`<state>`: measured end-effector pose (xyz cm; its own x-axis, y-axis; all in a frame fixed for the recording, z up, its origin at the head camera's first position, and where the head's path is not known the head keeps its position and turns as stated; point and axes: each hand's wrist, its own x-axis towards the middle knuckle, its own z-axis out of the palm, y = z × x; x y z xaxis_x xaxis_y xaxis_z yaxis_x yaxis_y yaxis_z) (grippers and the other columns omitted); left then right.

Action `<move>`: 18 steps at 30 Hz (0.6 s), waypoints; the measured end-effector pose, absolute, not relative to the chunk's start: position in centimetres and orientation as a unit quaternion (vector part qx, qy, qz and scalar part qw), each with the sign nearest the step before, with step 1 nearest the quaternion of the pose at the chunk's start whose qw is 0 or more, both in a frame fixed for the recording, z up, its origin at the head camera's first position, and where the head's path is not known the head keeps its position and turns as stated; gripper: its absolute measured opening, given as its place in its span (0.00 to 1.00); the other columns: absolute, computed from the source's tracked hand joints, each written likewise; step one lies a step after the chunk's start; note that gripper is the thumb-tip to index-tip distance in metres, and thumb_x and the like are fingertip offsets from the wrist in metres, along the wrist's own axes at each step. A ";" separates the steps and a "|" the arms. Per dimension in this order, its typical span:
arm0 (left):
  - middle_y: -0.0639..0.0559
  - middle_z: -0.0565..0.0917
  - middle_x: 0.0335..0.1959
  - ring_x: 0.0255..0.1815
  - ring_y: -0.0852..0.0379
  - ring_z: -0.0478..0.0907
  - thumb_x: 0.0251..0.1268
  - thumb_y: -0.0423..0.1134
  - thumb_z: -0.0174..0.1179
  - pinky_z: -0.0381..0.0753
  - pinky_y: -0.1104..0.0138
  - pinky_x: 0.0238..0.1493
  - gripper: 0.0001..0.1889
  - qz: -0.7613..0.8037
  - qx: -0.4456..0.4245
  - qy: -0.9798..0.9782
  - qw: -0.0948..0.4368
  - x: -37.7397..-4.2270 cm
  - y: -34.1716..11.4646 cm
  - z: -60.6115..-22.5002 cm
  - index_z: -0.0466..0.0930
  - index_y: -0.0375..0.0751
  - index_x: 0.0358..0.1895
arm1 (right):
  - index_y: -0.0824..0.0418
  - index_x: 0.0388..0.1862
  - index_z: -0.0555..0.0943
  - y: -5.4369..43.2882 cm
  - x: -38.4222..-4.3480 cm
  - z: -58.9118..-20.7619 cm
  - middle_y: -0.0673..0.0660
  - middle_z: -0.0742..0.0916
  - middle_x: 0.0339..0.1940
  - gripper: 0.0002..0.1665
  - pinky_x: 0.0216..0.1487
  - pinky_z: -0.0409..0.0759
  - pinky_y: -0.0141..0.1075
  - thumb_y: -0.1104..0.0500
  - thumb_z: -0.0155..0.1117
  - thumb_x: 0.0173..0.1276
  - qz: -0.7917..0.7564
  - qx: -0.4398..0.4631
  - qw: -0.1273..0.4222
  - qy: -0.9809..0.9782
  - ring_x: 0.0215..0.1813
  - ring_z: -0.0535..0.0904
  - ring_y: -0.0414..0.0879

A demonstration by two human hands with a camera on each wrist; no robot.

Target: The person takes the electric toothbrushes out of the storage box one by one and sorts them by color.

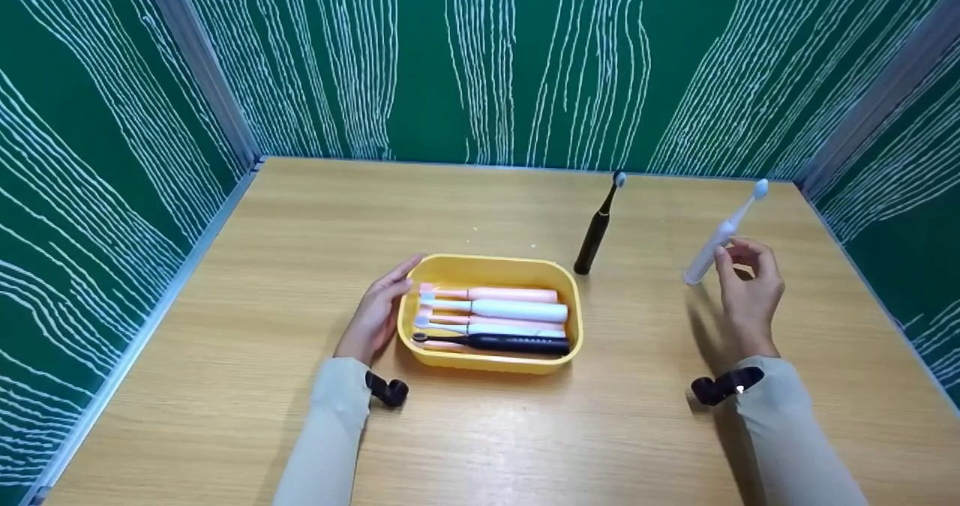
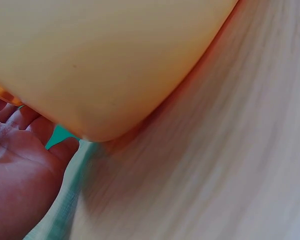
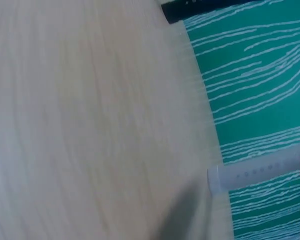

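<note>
My right hand [image 1: 754,288] pinches a white electric toothbrush [image 1: 712,255] around mid-handle, brush head up, its base close over the table; the right wrist view shows the lower end of its handle [image 3: 260,170]. My left hand [image 1: 371,315] rests against the left side of a yellow basket [image 1: 487,366]. In the left wrist view, the palm [image 2: 20,170] faces the basket wall [image 2: 105,65], and some fingertips are hidden behind it. Inside lie several electric toothbrushes, including a pink one [image 1: 517,294], a white one [image 1: 517,310] and a black one [image 1: 510,342].
A black electric toothbrush [image 1: 593,242] stands upright on the wooden table [image 1: 360,214], between the basket and my right hand. Green panels with white wavy lines [image 1: 420,64] enclose the back and sides.
</note>
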<state>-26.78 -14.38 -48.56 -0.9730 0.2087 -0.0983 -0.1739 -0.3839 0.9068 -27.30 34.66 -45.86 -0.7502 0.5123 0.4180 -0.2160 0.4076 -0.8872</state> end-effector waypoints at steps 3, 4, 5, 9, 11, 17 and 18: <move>0.47 0.55 0.77 0.78 0.53 0.50 0.72 0.29 0.40 0.53 0.62 0.77 0.26 0.831 0.018 0.544 0.116 -26.8 -14.4 -48.6 0.59 0.37 0.73 | 0.63 0.52 0.78 34.2 -27.3 -45.7 0.40 0.81 0.40 0.17 0.43 0.76 0.20 0.60 0.63 0.66 0.543 -0.077 0.343 -0.763 0.44 0.78 0.33; 0.48 0.55 0.77 0.78 0.53 0.49 0.72 0.29 0.40 0.53 0.62 0.77 0.26 0.830 0.017 0.545 0.116 -26.8 -14.4 -48.6 0.59 0.37 0.72 | 0.65 0.52 0.78 33.8 -27.0 -45.3 0.40 0.81 0.39 0.17 0.42 0.77 0.20 0.61 0.63 0.66 0.548 -0.068 0.343 -0.760 0.43 0.78 0.33; 0.48 0.55 0.77 0.78 0.54 0.49 0.72 0.29 0.41 0.53 0.63 0.77 0.26 0.830 0.015 0.546 0.117 -26.8 -14.4 -48.6 0.59 0.37 0.72 | 0.67 0.52 0.78 33.4 -26.8 -45.0 0.40 0.81 0.38 0.17 0.42 0.77 0.20 0.62 0.63 0.66 0.553 -0.059 0.342 -0.757 0.42 0.78 0.33; 0.47 0.55 0.77 0.78 0.53 0.49 0.72 0.29 0.41 0.53 0.62 0.77 0.26 0.830 0.014 0.545 0.116 -26.7 -14.4 -48.5 0.59 0.37 0.73 | 0.72 0.51 0.78 31.7 -25.8 -43.5 0.41 0.82 0.36 0.17 0.39 0.78 0.19 0.64 0.62 0.66 0.558 -0.029 0.330 -0.761 0.40 0.78 0.33; 0.48 0.55 0.77 0.78 0.53 0.50 0.72 0.29 0.41 0.55 0.62 0.77 0.26 0.830 0.012 0.545 0.115 -26.7 -14.4 -48.5 0.60 0.38 0.72 | 0.73 0.51 0.77 31.1 -25.5 -43.0 0.41 0.82 0.35 0.17 0.38 0.78 0.18 0.65 0.62 0.66 0.557 -0.015 0.324 -0.765 0.39 0.78 0.33; 0.48 0.56 0.77 0.77 0.53 0.52 0.71 0.29 0.43 0.57 0.63 0.76 0.26 0.833 0.005 0.543 0.109 -26.8 -14.4 -48.5 0.62 0.38 0.71 | 0.74 0.52 0.76 30.2 -25.7 -43.1 0.41 0.81 0.37 0.17 0.41 0.79 0.17 0.65 0.60 0.68 0.547 0.017 0.301 -0.781 0.39 0.79 0.32; 0.48 0.56 0.77 0.77 0.52 0.52 0.71 0.29 0.43 0.57 0.63 0.76 0.26 0.833 0.005 0.542 0.109 -26.8 -14.4 -48.4 0.62 0.37 0.71 | 0.73 0.53 0.77 30.1 -25.9 -43.3 0.40 0.81 0.37 0.17 0.41 0.79 0.17 0.65 0.60 0.68 0.546 0.022 0.298 -0.783 0.39 0.79 0.31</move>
